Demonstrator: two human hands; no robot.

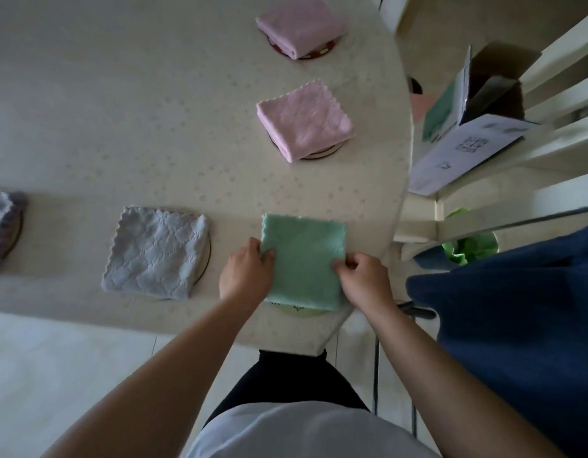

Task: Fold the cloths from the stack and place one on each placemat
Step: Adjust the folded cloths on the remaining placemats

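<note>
Bench (120, 94): pale cloth cover with a faint speckled print, rounded edge at your right; pale tiled floor below. A white slatted chair (517, 127) stands just beside that edge, carrying an open cardboard box (477, 94); the print on its flap is too blurred to read. A dark blue fabric (517, 309) hangs at your right.

Your forearms reach forward from below, bare, converging on the green cloth (304, 259). It lies folded square on the nearest placemat (299, 310), of which only a sliver shows at the near edge.

Other cloths, each folded on its own round mat: grey cloth (154, 252) to the left, pink cloth (302, 123) further out, second pink cloth (299, 24) beyond it, a grey-white one (1, 226) cut off at frame left.

Your left hand (246, 272) pinches the green cloth's left edge, fingers curled over it. Your right hand (362, 279) pinches the right edge likewise.
</note>
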